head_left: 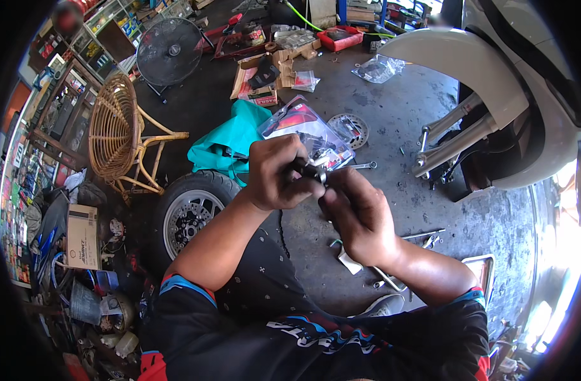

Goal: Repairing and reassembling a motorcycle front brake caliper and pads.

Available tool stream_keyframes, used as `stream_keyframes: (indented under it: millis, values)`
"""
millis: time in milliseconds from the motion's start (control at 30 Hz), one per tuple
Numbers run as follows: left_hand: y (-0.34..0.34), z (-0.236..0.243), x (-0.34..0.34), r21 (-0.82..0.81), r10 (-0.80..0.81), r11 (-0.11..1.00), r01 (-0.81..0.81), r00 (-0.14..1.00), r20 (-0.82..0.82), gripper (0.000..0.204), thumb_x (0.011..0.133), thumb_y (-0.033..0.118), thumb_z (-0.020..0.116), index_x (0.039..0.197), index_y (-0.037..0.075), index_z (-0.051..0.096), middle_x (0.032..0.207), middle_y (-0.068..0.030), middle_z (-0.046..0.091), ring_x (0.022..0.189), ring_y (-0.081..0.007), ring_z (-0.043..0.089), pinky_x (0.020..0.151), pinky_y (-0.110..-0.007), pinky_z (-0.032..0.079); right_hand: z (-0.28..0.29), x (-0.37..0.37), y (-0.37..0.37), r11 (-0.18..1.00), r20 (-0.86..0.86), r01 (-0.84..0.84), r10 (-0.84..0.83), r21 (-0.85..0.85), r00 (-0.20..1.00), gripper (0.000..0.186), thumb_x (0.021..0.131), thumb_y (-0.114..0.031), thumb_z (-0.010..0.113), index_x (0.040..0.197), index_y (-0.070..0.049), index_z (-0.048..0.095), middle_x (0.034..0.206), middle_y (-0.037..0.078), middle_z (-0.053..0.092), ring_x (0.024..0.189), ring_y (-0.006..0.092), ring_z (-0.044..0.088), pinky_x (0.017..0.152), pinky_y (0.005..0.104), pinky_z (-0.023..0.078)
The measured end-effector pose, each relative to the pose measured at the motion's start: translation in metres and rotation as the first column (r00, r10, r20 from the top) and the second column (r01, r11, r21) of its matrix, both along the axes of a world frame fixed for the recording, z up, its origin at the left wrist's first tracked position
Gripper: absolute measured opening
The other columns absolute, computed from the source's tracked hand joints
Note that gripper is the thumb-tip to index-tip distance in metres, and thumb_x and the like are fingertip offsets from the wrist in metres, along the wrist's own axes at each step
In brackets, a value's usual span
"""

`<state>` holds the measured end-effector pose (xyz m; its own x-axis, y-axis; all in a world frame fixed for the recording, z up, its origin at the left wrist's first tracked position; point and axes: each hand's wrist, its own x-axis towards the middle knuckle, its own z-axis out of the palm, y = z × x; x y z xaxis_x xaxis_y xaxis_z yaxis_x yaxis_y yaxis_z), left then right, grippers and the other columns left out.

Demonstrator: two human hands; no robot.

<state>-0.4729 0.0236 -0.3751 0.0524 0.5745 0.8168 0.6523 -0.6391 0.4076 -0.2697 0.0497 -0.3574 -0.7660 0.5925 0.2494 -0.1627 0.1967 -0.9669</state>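
Where fingers (305, 188) converge, a dark part (314, 173) sits between them.

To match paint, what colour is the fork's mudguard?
The mudguard is pale greyish beige, clearest in the head view.

A stained grey floor (506, 222) is lit by bright daylight (566, 254) along the right edge; a wicker chair (111, 117) is placed at left, below crowded shelves (116, 41) at upper left.

The head view looks down from above, close over left hand (277, 171) and right hand (361, 219), floor (446, 260) beyond.
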Motion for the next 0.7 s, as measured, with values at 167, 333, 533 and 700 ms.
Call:
stream_keyframes:
  millis: [167,333,533,700]
  values:
    - [-0.017,0.002,0.014,-0.146,0.102,0.985,-0.091,0.992,0.073,0.058,0.073,0.056,0.080,0.064,0.007,0.051,0.052,-0.0043,0.048,0.044,-0.0185,0.049,0.044,-0.031,0.038,-0.015,-0.005,-0.004,0.957,-0.012,0.188,-0.190,0.220,0.982,0.013,0.092,-0.002,0.057,0.105,-0.002,0.056,0.067,0.016,0.058,0.052,0.0261,0.056,0.052,0.0333,0.045]
    - [-0.089,-0.007,0.042,-0.478,0.276,0.867,-0.139,0.934,0.227,0.050,0.070,0.046,0.086,0.066,0.007,0.055,0.053,-0.0022,0.051,0.045,-0.0121,0.051,0.043,-0.029,0.037,-0.003,0.023,-0.027,0.987,0.148,-0.085,0.064,0.139,0.987,0.016,0.088,0.001,0.059,0.103,-0.001,0.055,0.067,0.019,0.058,0.063,0.0402,0.063,0.052,0.0406,0.046]
    - [-0.163,-0.067,0.078,-0.534,0.183,0.843,0.060,0.903,0.390,0.046,0.068,0.043,0.087,0.073,0.006,0.059,0.058,-0.0036,0.053,0.046,-0.0147,0.053,0.043,-0.028,0.039,-0.018,0.057,-0.074,0.963,0.328,-0.269,0.258,-0.011,0.909,0.034,0.086,0.001,0.060,0.119,-0.002,0.055,0.082,0.021,0.063,0.071,0.0402,0.066,0.058,0.0431,0.051]
    - [-0.158,-0.092,0.062,-0.242,-0.014,0.961,0.136,0.894,0.448,0.045,0.064,0.041,0.089,0.082,0.006,0.066,0.059,-0.0012,0.054,0.048,-0.0131,0.054,0.042,-0.027,0.040,-0.017,0.045,-0.076,0.945,0.313,-0.275,0.210,0.177,0.926,0.049,0.080,0.004,0.061,0.129,-0.002,0.056,0.088,0.013,0.066,0.068,0.0280,0.069,0.056,0.0351,0.055]
